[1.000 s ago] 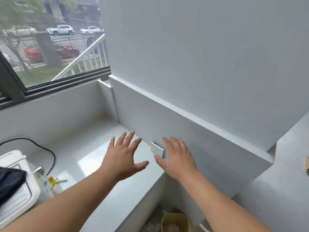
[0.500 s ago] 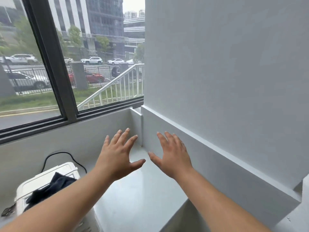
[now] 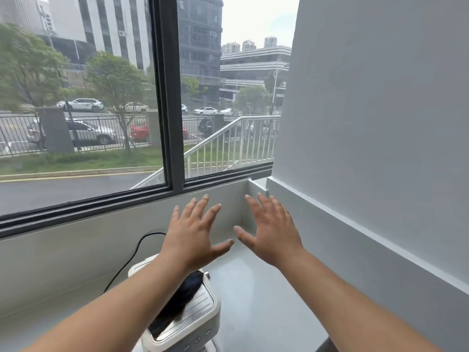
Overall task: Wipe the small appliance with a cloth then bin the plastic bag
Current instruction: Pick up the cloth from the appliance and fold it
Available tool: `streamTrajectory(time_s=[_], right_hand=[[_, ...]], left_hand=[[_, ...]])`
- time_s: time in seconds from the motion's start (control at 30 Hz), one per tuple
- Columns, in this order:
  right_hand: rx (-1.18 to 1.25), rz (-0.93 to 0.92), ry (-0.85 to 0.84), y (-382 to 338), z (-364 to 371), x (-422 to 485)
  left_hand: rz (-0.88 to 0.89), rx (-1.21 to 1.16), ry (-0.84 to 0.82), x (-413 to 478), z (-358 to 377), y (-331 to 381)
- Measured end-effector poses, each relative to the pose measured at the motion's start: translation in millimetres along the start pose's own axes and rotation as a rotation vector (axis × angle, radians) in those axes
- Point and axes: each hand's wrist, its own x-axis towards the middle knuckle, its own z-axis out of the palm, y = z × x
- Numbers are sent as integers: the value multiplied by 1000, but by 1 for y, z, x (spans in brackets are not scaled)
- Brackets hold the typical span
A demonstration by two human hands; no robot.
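Observation:
A small white appliance [image 3: 200, 318] with a ribbed metal top stands on the pale counter [image 3: 258, 306] at the bottom centre, partly hidden by my left forearm. A dark cloth [image 3: 177, 303] lies draped over its top. My left hand [image 3: 195, 235] hovers above and beyond the appliance, fingers spread, holding nothing. My right hand [image 3: 274, 232] is beside it to the right, also spread and holding nothing, in front of the counter's far corner. No plastic bag is in view.
A black cable [image 3: 129, 260] runs from the appliance up along the low wall under the window [image 3: 83, 123]. A white wall with a ledge [image 3: 355, 224] bounds the counter on the right.
The view has swung up and to the left, so the window fills more of it. The appliance has come from the left edge to the bottom centre. Both hands stay spread.

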Motion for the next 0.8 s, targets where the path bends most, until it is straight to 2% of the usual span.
streamTrajectory(time_s=[0.47, 0.8], right_hand=[[-18, -95, -44, -87, 24, 20], [83, -240, -63, -99, 46, 57]], left_hand=[[-125, 22, -10, -39, -20, -91], [-269, 135, -21, -47, -30, -108]])
